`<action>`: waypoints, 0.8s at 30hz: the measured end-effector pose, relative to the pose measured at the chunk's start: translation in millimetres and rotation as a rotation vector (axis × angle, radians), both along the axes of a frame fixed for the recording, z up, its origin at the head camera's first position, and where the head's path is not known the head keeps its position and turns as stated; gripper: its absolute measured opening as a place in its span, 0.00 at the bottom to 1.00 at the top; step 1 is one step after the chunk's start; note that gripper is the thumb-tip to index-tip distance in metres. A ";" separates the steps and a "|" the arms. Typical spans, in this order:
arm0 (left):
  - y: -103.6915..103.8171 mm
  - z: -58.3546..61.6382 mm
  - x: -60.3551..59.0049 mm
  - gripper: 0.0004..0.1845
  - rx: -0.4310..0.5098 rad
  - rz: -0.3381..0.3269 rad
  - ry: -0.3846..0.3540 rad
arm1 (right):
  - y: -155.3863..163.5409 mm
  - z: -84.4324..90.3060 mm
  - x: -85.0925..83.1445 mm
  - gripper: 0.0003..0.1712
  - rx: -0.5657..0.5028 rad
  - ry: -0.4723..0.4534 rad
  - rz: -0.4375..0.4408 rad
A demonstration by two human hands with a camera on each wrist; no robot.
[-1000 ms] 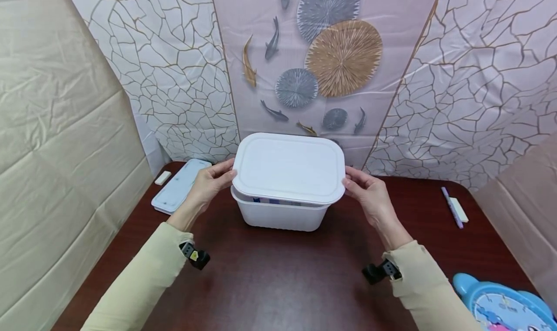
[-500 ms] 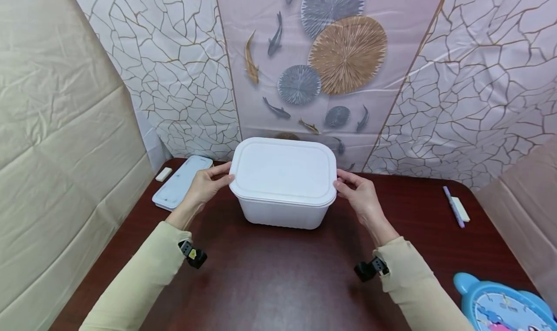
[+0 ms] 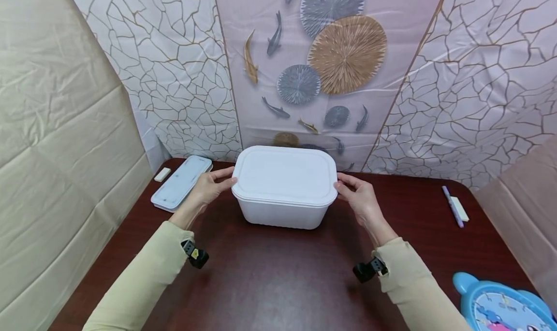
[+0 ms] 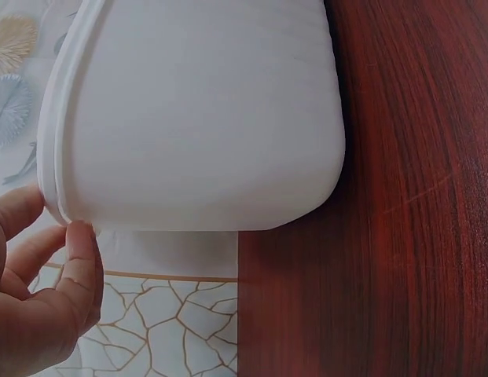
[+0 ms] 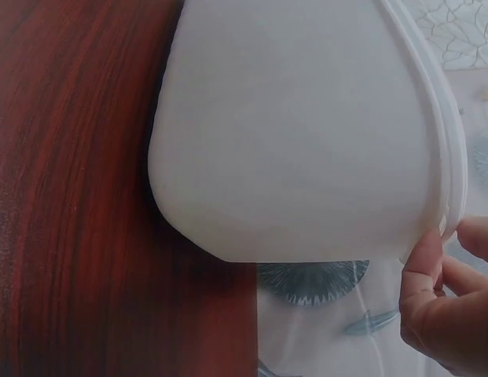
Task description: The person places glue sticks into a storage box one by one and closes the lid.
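Nearest the camera, a blue alarm clock (image 3: 506, 304) pokes in at the lower right corner of the dark red-brown wooden worktop (image 3: 278, 278). Two pale green sleeves run forward from the bottom edge, each with a small black camera mount at the wrist.

Beyond them, the left hand (image 3: 208, 188) and right hand (image 3: 359, 200) sit at opposite ends of a white plastic storage box (image 3: 283, 214), which stands at the middle of the worktop. The white lid (image 3: 285, 175) lies flat on the box's rim. Each hand's grip is narrow and pinches the lid's edge: in the left wrist view the thumb touches the rim (image 4: 59, 200) from below with the fingers curled just above, and in the right wrist view the thumb and fingertips meet the rim (image 5: 446, 212) in the same way.

To the left, near the left hand, a long pale blue case (image 3: 180, 183) lies flat, with a small white eraser (image 3: 163, 174) just beside its far end. At the right edge, well apart from the box, lie a purple pen (image 3: 452, 207) and a white block (image 3: 460, 209) side by side.

Behind stands a backdrop (image 3: 330, 65) printed with fish and round leaves.
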State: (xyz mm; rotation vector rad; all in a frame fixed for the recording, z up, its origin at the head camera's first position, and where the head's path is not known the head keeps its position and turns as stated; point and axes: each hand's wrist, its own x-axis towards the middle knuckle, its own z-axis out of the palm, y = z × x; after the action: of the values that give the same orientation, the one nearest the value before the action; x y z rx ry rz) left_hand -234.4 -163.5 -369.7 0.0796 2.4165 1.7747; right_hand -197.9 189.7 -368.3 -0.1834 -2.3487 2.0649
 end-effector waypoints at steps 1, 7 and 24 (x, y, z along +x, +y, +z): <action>0.3 0.1 0.2 0.27 -0.001 0.000 -0.013 | 0.3 -0.4 0.5 0.25 -0.004 -0.008 0.003; 0.9 -0.9 -0.4 0.27 0.003 -0.002 -0.056 | 1.6 -2.2 1.2 0.26 -0.020 -0.038 0.012; 5.6 -1.1 4.3 0.27 0.043 0.004 -0.091 | 7.1 -6.7 6.4 0.27 -0.129 -0.065 0.004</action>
State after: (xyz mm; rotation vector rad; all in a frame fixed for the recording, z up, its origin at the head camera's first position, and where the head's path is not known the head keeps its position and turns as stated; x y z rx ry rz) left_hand -230.1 -157.9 -370.8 -0.0011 2.3174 1.7912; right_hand -191.5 196.8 -374.9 -0.2514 -2.2527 2.2469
